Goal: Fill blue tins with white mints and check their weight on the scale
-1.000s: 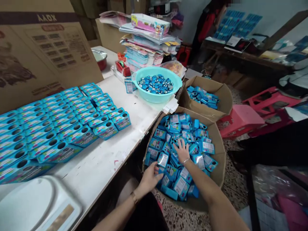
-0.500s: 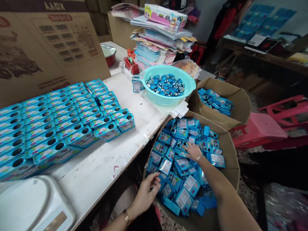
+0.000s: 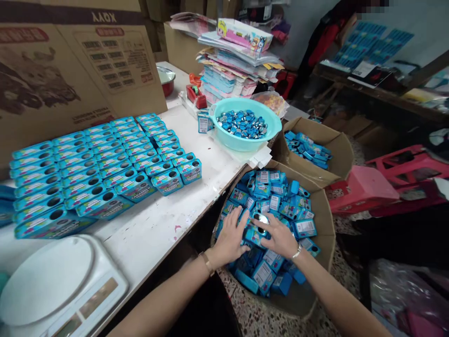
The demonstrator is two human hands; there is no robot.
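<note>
A large cardboard box (image 3: 321,220) on the floor is heaped with small blue tins (image 3: 270,189). Both my hands are down in the heap. My left hand (image 3: 229,238) and my right hand (image 3: 278,236) close from either side on a small stack of blue tins (image 3: 258,229), whose top tin shows a round hole. Rows of the same blue tins (image 3: 98,173), each with a round hole, lie side by side on the white table (image 3: 168,224) to my left.
A teal bowl (image 3: 245,124) of round blue caps stands at the table's far edge. A second cardboard box (image 3: 315,145) of blue tins sits behind. A white scale (image 3: 52,285) is at front left. Pink stools (image 3: 365,187) stand right. Stacked packaging (image 3: 235,61) lies behind the bowl.
My two hands, apart in the heap before, have come together around a few tins near the box's middle. The camera has shifted slightly.
</note>
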